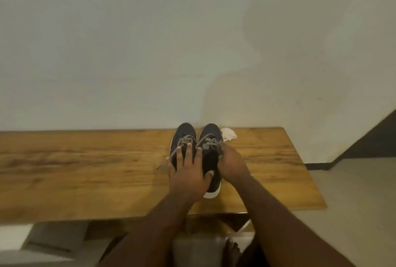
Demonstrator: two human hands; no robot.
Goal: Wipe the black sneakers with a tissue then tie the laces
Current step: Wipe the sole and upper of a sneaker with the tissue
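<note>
Head: sneakers (211, 138) seemingly under both hands.

Both forearms reach forward from the bottom edge, angling in toward each other — bare, no sleeves. Left hand (188, 173) lies palm down, its fingers (189, 151) straight and spread, thumb out to the right. Right hand (232, 163) sits just beside it, turned on its side, back of the hand facing right — its fingertips are hidden, so the curl can't be read.
</note>
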